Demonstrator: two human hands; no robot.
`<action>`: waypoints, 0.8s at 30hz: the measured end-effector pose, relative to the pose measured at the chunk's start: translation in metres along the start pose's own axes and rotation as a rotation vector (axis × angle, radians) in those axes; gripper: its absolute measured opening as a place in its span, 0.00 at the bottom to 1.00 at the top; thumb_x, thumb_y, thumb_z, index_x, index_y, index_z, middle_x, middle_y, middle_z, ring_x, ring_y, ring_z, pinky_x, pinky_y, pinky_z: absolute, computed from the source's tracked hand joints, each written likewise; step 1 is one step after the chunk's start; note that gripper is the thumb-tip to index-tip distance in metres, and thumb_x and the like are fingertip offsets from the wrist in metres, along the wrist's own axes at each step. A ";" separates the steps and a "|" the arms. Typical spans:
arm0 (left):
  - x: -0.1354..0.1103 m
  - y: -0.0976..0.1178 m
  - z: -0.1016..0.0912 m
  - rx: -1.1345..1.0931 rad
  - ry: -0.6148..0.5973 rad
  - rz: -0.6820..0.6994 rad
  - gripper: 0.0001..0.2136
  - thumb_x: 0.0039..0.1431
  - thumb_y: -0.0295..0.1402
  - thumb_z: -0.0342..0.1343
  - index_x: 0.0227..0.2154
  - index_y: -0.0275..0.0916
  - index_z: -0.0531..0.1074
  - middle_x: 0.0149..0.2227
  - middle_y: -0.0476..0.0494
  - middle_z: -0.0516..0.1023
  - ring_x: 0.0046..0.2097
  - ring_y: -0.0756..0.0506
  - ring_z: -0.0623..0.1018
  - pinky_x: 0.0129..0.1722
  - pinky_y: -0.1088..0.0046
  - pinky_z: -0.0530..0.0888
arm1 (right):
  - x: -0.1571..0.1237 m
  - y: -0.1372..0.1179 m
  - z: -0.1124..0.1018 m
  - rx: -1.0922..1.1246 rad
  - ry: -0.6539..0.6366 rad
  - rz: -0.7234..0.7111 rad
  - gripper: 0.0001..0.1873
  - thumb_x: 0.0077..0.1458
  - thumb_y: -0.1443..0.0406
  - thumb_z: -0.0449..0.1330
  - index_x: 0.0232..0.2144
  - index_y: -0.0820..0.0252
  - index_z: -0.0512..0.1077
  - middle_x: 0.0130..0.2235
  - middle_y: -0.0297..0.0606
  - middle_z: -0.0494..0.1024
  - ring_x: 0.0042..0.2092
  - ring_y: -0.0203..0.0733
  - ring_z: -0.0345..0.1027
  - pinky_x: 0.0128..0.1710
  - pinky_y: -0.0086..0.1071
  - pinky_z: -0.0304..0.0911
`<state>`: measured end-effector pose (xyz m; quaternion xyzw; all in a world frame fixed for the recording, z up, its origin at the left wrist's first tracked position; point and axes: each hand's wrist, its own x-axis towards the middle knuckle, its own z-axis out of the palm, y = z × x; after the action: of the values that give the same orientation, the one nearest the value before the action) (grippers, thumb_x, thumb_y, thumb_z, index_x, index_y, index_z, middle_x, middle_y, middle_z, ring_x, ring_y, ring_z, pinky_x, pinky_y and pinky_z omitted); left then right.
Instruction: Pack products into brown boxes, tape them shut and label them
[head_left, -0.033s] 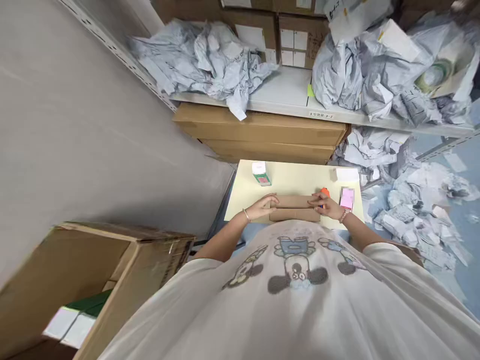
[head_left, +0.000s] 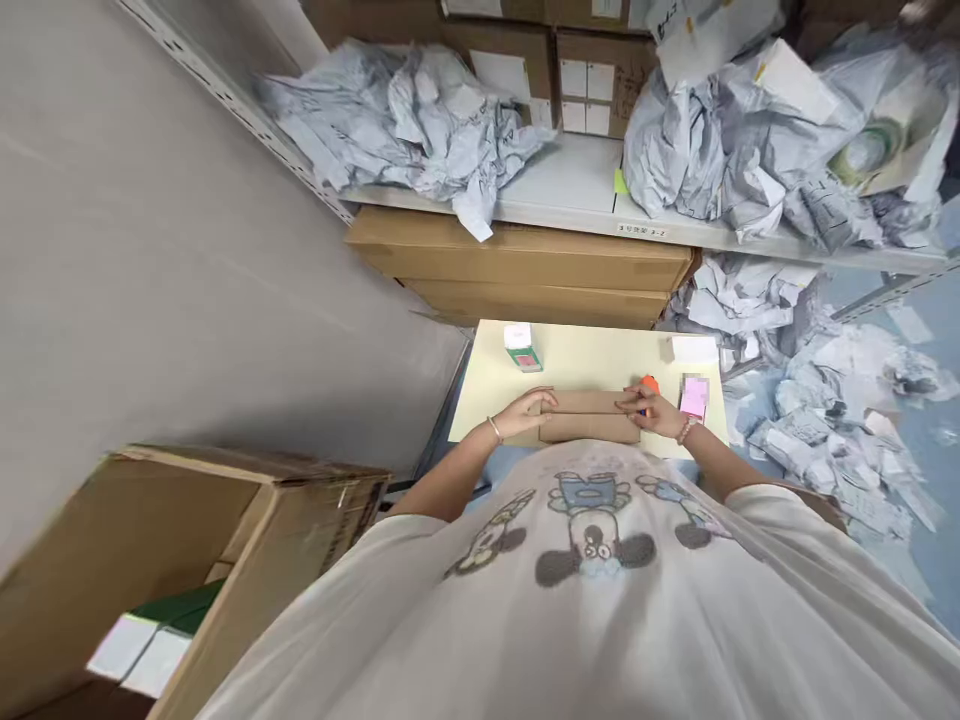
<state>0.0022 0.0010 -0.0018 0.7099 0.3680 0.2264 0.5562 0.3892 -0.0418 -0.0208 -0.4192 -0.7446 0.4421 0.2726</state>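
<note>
Right now we have both hands at a brown carton (head_left: 590, 429), which lies at the near edge of the table (head_left: 592, 352), right in front of our shirt (head_left: 480, 640). A seam runs lengthwise along its top. Our left hand (head_left: 527, 414) is at its left end, fingers bent onto it; our right hand (head_left: 654, 413) lays its fingertips on the right end. Whether either one grips or merely presses, we cannot tell. Just beyond the right hand, partly hidden by it, we see an orange thing (head_left: 650, 383). Farther right lies a pink item (head_left: 694, 396), with a white box (head_left: 694, 349) behind it. Near the far left corner stands a green-and-white box (head_left: 523, 348). Past the table, long boxes (head_left: 525, 250) sit beneath a shelf (head_left: 574, 178) bearing grey bags (head_left: 420, 130).
</note>
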 end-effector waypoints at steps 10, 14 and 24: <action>-0.002 -0.010 0.043 -0.259 0.330 -0.172 0.13 0.53 0.38 0.61 0.41 0.41 0.74 0.49 0.42 0.77 0.56 0.39 0.72 0.60 0.62 0.65 | -0.016 0.007 0.041 0.227 0.388 0.235 0.31 0.50 0.44 0.69 0.53 0.49 0.80 0.62 0.45 0.71 0.65 0.52 0.62 0.65 0.45 0.59; -0.004 -0.007 0.047 -0.247 0.368 -0.192 0.12 0.52 0.35 0.58 0.41 0.41 0.73 0.47 0.44 0.77 0.54 0.40 0.73 0.58 0.63 0.66 | -0.029 0.007 0.040 0.075 0.705 0.428 0.29 0.58 0.45 0.59 0.51 0.59 0.79 0.57 0.51 0.75 0.59 0.53 0.68 0.60 0.45 0.63; -0.011 -0.004 0.044 -0.244 0.296 -0.248 0.15 0.53 0.37 0.57 0.43 0.41 0.73 0.47 0.44 0.76 0.47 0.41 0.73 0.47 0.67 0.70 | -0.005 0.013 0.056 -0.371 0.344 1.040 0.09 0.58 0.67 0.60 0.41 0.66 0.74 0.40 0.54 0.78 0.43 0.51 0.73 0.43 0.38 0.64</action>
<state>0.0261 -0.0343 -0.0170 0.5459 0.5000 0.3007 0.6013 0.3533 -0.0667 -0.0579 -0.8368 -0.4505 0.3054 0.0586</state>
